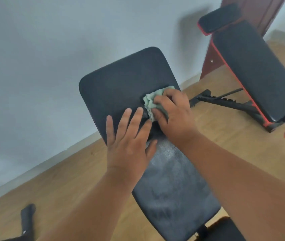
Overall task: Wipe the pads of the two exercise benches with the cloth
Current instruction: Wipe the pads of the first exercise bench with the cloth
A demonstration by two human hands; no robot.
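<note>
Clearly your biggest risk is neglecting the red-trimmed bench [242,66], standing well apart to your right with its pad untouched by either hand. Next, the near black bench pad [121,80] may get patchy coverage, since its far end lies beyond your reach now. Your left hand [129,141] rests flat and spread on it. Your right hand [174,115] bunches the green cloth [151,103], so little fabric touches.

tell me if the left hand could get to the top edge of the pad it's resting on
Probably yes. The left hand lies flat and empty on the near bench pad, with bare pad ahead to the top edge. The cloth, bunched in the right hand, sits off to the side.
</note>
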